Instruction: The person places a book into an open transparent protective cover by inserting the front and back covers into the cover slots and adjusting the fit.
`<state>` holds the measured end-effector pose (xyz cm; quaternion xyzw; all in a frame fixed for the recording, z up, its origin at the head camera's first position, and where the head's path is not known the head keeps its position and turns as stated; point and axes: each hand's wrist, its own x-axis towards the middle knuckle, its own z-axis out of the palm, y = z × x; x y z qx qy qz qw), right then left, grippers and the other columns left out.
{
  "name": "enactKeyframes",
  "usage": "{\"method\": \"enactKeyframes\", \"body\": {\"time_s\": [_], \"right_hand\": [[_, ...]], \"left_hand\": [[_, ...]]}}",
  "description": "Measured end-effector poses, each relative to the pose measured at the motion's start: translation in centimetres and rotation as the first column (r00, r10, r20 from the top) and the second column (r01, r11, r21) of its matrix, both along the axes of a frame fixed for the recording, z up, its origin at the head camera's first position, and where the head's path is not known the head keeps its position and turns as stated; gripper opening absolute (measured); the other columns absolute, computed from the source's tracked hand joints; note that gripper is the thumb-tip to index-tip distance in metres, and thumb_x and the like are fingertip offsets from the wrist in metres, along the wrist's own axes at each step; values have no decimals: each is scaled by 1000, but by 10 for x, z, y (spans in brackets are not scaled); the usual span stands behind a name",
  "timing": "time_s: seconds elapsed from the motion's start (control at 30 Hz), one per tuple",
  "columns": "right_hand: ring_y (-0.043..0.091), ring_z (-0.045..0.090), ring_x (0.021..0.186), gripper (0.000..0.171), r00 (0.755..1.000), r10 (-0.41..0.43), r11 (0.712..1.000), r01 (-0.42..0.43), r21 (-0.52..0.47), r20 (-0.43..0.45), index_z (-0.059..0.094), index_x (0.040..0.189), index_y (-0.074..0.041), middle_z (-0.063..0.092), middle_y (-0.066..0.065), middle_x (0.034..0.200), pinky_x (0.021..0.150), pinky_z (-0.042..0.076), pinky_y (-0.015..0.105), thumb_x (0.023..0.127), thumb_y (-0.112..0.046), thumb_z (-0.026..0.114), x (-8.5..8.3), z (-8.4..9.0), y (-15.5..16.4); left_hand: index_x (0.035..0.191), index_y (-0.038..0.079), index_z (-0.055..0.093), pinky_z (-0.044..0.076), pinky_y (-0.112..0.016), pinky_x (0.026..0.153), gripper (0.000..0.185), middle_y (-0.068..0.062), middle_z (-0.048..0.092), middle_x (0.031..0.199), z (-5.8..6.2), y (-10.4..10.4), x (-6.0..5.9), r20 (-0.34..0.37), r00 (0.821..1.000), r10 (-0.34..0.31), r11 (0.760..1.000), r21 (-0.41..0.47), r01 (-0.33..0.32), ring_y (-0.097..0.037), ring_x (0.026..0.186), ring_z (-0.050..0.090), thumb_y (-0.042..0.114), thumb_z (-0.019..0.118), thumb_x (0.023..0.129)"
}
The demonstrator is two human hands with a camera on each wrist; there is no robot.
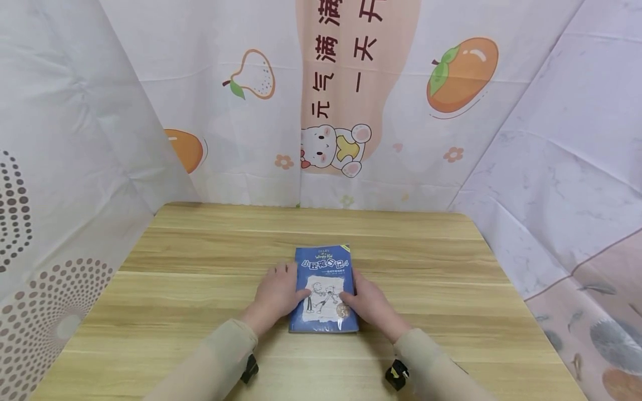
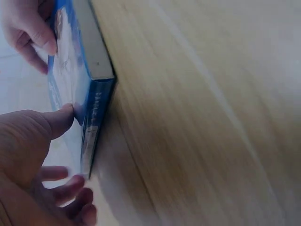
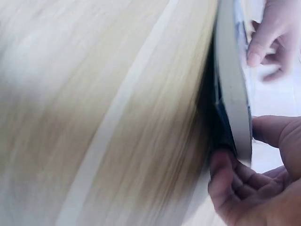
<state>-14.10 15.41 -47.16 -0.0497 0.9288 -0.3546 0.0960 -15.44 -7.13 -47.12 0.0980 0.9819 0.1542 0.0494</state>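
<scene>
Sleeves nearest; I'm seeing left hand [image 1: 277, 293] and right hand [image 1: 369, 301] pinching blue paperback book [image 1: 323, 289] at long edges, lying mid wooden table [image 1: 200, 262]. Judging it light, flexible, glossy-slippery; gripping edges, fingers under.

The blue book [image 1: 323, 289] carries "DIARY" in small letters at the top of its cover, large white Chinese title characters ending in "4", and a "3" near its lower right corner. The backdrop cloth [image 1: 351, 83] shows vertical characters "元气满满" and "一天开".
</scene>
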Motion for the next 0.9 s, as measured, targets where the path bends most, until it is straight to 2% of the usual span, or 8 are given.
{"method": "enactKeyframes", "body": {"time_s": [0.07, 0.17, 0.23, 0.3, 0.37, 0.47, 0.6, 0.9], "right_hand": [[44, 54, 132, 78, 999, 26, 998, -24, 63, -32, 29, 157, 6, 51, 28, 147, 109, 43, 55, 96, -20, 70, 1, 0, 1], [42, 62, 120, 75, 995, 76, 984, -63, 166, -71, 34, 157, 2, 56, 29, 142, 102, 50, 53, 95, -21, 72, 2, -1, 3], [34, 65, 105, 70, 990, 109, 971, -86, 224, -90, 42, 154, 1, 60, 26, 131, 93, 54, 49, 95, -23, 73, 3, -1, 5], [26, 60, 91, 66, 985, 135, 962, -103, 254, -112, 48, 150, 0, 60, 21, 119, 82, 54, 45, 94, -24, 74, 5, -1, 7], [24, 57, 92, 65, 976, 164, 952, -119, 282, -140, 50, 148, 0, 58, 19, 118, 83, 54, 44, 94, -26, 75, 7, 0, 9], [35, 58, 113, 64, 957, 222, 937, -156, 314, -187, 51, 147, 1, 57, 24, 130, 98, 50, 51, 94, -27, 75, 10, 1, 12], [45, 45, 138, 63, 936, 291, 912, -208, 354, -200, 50, 148, 1, 46, 26, 151, 114, 37, 57, 97, -30, 71, 14, 2, 17], [48, 34, 146, 53, 895, 420, 861, -339, 379, -153, 53, 146, -1, 41, 20, 159, 114, 35, 60, 101, -25, 66, 21, 4, 25]], "left_hand": [[149, 5, 49, 42, -55, 108, 77, -23, 52, 141, 2, -2, 4, -68, 993, -94, 993, -77, 89, -43, 127, 52, 49, 74, 91], [147, 16, 55, 38, -58, 112, 64, -18, 47, 150, 4, -7, 10, -123, 957, -262, 956, -170, 240, -42, 134, 47, 46, 73, 93], [146, 21, 58, 34, -60, 115, 57, -15, 41, 158, 5, -10, 15, -116, 925, -363, 919, -211, 334, -42, 142, 41, 44, 70, 95], [145, 22, 59, 31, -60, 117, 53, -12, 38, 161, 6, -13, 19, -100, 893, -439, 882, -240, 406, -42, 147, 34, 44, 67, 98], [147, 21, 57, 29, -58, 119, 54, -11, 36, 163, 7, -16, 24, -77, 869, -490, 851, -260, 456, -40, 151, 29, 45, 64, 99], [150, 18, 54, 28, -54, 121, 57, -9, 37, 163, 8, -19, 28, -39, 846, -532, 820, -274, 503, -37, 153, 27, 47, 60, 101], [153, 13, 49, 27, -52, 121, 61, -9, 37, 164, 9, -23, 31, 18, 840, -543, 813, -241, 531, -34, 153, 28, 47, 58, 102], [155, 7, 44, 28, -48, 122, 77, -14, 33, 164, 8, -25, 33, 34, 827, -561, 809, -190, 557, -32, 152, 31, 55, 62, 96]]}}
